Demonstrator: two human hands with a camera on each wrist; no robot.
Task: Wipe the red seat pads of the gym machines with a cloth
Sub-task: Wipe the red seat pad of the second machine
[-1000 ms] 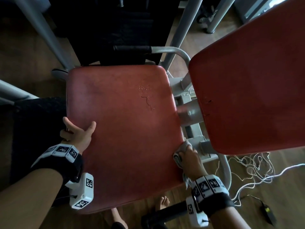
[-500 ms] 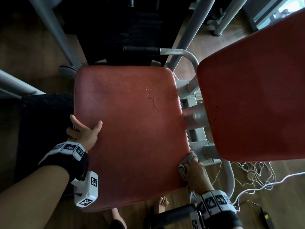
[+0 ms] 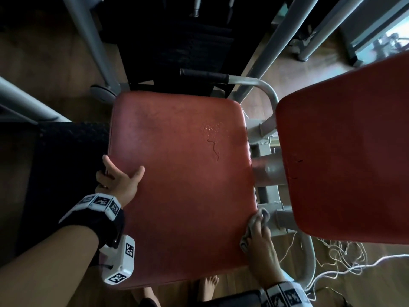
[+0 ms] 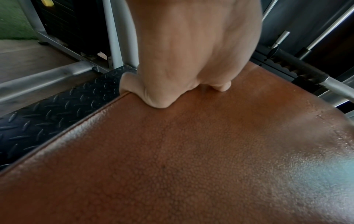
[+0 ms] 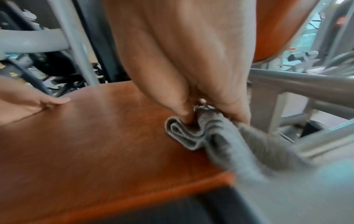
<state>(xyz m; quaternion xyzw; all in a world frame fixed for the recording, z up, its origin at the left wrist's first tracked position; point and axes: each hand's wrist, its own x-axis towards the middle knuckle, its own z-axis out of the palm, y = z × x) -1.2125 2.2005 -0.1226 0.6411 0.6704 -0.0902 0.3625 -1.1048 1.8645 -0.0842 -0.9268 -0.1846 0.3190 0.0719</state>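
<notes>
- Centrally, the red seat pad (image 3: 181,185) lies flat on its grey frame (image 3: 269,127), with a second red pad (image 3: 345,151) to its right.
- Left hand (image 3: 120,179) grips the seat's left edge, thumb on top.
- Right hand (image 3: 261,247) clutches the grey cloth (image 5: 201,133) at the seat's right edge.

Left hand (image 4: 191,50) gripping red seat pad (image 4: 191,159) edge.

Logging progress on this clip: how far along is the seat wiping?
Mid-wipe. The right hand presses the grey folded cloth on the flat red seat pad's right edge; the left hand grips its left edge. Droplets remain there, and the second red pad is untouched.
</notes>
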